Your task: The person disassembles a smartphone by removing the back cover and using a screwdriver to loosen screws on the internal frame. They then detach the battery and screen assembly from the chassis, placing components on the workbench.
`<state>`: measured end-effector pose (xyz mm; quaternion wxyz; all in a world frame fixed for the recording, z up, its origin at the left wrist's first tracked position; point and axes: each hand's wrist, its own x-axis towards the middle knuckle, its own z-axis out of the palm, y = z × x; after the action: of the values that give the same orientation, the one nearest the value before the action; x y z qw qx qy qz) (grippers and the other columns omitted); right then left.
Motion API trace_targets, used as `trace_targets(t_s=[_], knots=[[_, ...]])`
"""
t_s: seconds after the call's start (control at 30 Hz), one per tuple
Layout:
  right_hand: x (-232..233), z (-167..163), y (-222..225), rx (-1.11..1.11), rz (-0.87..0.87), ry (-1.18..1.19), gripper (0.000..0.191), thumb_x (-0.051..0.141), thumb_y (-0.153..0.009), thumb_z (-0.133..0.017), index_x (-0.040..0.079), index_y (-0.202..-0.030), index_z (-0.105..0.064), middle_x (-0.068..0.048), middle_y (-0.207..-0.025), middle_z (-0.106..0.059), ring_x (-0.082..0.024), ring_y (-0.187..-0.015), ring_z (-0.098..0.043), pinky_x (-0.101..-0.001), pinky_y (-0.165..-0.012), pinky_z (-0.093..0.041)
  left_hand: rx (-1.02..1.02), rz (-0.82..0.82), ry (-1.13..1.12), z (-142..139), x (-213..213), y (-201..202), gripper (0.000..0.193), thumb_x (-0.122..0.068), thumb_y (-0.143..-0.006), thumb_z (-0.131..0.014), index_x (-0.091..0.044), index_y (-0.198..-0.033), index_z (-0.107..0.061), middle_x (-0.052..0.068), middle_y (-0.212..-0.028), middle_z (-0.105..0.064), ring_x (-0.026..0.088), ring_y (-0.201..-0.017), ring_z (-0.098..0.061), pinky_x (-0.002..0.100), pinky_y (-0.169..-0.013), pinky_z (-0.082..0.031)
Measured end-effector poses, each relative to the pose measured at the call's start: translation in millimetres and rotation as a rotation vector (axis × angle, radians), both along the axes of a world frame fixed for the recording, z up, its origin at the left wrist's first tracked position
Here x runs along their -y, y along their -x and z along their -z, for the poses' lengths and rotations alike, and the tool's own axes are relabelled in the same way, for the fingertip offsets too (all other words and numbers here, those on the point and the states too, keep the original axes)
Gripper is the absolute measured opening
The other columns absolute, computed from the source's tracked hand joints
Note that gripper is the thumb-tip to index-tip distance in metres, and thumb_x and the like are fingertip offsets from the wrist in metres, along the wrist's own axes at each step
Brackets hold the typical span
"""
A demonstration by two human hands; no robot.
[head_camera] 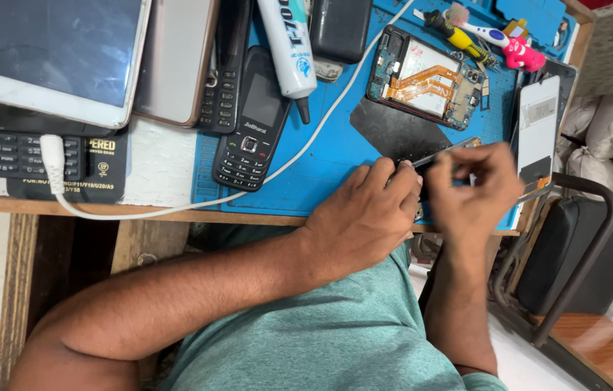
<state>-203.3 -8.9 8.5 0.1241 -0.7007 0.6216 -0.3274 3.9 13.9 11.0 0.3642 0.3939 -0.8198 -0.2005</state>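
Right at the near edge of the blue mat (335,156), a small dark part (422,163) sits between the two hands. It is mostly hidden, so I cannot tell just what it is. The left hand (364,217) presses down on it with curled fingers, which looks like a way to keep it from sliding. The right hand (473,192) pinches a thin metal tool (443,153) and points its tip at the same spot. Both hands rest close together and touch, likely so the small work stays steady.

Just behind them lies a flat dark sheet (397,130), and past that an opened phone (426,76) with its orange strips showing. A white phone screen (538,130) leans at the right edge of the mat. A yellow screwdriver (455,36) and a pink-and-white brush (502,43) wait at the far side, within easy reach.

To the left, a black button phone (252,119) lies near a white glue tube (288,51). A white cable (176,210) runs across the bench (161,170). A white tablet (64,54) sits on top of other things in the far left corner.
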Motion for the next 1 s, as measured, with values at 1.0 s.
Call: trace_targets(t_s=[1.0], knots=[[13, -9, 4, 0.031, 0.073, -0.018, 0.02, 0.0, -0.096, -0.08, -0.001, -0.094, -0.061, -0.006, -0.091, -0.069, -0.007, -0.074, -0.057, -0.0219, -0.071, -0.048, 0.041, -0.05, 0.057, -4, 1, -1, 0.01, -0.012, -0.086, -0.066, -0.004, -0.09, -0.065, 0.007, -0.095, -0.05, 0.021, -0.093, -0.052, 0.033, -0.081, -0.049]])
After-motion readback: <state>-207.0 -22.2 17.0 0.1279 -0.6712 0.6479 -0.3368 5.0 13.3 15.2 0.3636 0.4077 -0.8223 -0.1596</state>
